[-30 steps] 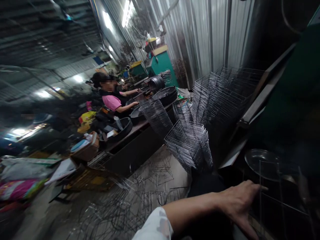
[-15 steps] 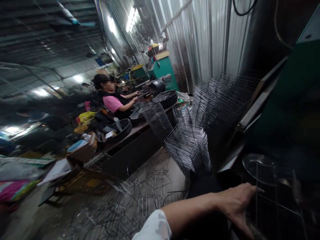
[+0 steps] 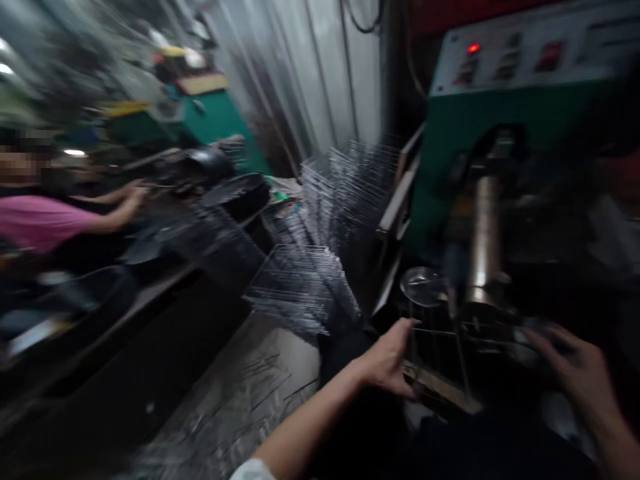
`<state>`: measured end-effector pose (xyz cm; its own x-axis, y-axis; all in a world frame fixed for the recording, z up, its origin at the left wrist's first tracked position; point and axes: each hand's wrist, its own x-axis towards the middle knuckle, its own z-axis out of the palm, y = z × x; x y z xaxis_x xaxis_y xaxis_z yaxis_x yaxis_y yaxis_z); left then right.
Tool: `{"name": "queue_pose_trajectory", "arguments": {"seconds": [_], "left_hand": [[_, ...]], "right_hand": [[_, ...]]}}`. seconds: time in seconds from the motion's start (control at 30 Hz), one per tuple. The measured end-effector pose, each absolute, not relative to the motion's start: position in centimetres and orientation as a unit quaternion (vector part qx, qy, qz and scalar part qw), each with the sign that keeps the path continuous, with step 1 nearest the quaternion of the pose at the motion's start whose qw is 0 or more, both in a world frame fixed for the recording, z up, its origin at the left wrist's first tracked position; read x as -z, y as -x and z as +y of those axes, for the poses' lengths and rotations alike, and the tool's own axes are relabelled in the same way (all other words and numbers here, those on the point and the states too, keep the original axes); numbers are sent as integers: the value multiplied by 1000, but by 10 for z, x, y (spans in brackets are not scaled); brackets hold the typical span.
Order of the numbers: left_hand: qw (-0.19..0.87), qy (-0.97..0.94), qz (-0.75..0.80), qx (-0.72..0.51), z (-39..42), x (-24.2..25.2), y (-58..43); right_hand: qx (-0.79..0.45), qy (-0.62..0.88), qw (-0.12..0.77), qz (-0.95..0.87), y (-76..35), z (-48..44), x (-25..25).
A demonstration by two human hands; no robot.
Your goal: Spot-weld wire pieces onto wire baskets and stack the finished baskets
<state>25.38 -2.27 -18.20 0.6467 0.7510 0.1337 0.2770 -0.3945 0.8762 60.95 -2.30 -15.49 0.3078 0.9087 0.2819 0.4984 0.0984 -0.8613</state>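
Observation:
My left hand is open, fingers spread, just beside a wire-mesh frame standing in a green machine. My right hand comes in at the lower right, fingers apart, next to a dark, blurred machine part. It holds nothing I can see. Above the wire frame are a chrome cylinder and a round transparent disc. The machine's upper panel has a lit red lamp and red displays. Motion blur hides fine contact.
Stacks of wire racks fan out left of the machine above a concrete floor with loose wire. Past a long dark bench, a co-worker in a pink shirt works at dark pans. A corrugated metal wall stands behind.
The view has swung right and blurred, bringing the machine's panel and cylinder into sight. My right hand has appeared, and my left hand now sits lower left of the wire frame.

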Motion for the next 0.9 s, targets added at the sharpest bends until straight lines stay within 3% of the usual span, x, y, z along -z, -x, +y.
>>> {"name": "queue_pose_trajectory", "arguments": {"seconds": [0.13,0.7,0.9], "left_hand": [[435,-794,327,-269,-22,182,-255],[422,-796,345,-262,-26,162,-262],[440,-770,363,-285,-33,164,-265]], "right_hand": [[-234,632,459,-579,-615,-28,147],[-237,611,475,-587,-609,-22,146],[-153,607,464,-627,-601,-25,141]]}}
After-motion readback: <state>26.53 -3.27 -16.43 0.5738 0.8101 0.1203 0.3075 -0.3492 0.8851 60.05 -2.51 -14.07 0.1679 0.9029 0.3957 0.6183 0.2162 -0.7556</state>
